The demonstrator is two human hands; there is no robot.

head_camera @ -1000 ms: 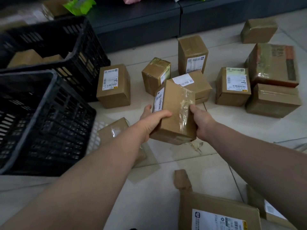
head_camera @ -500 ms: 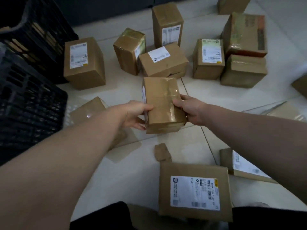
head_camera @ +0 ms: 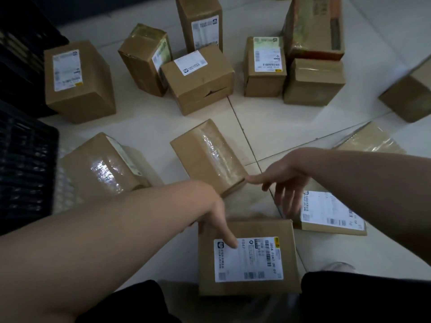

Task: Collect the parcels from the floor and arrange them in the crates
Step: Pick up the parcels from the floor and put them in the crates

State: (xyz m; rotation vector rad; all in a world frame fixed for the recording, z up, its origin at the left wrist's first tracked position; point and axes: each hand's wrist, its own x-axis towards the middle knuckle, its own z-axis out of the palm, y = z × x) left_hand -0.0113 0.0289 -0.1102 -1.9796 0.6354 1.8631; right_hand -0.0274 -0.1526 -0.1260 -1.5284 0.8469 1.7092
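Parcels (head_camera: 79, 80) are pretty much all sitting on the tiled floor (head_camera: 268, 127), so I'd say most of this job is left to do. Neither hand holds anything. The left hand (head_camera: 212, 217) has straight fingers with its index tip on the label of the nearest flat parcel (head_camera: 247, 257). The right hand (head_camera: 289, 173) hangs spread over a second flat parcel (head_camera: 331, 213), its index pointing at a taped parcel (head_camera: 210, 157) just beyond. Count-wise I get thirteen in view: those three, a shiny-taped parcel (head_camera: 105, 164) beside the near crate (head_camera: 25, 164), a flat packet (head_camera: 370, 141) off right, then eight boxes (head_camera: 198, 78) further back. There are two black crates with the far crate (head_camera: 21, 50), but their insides aren't visible, so no idea what's packed.
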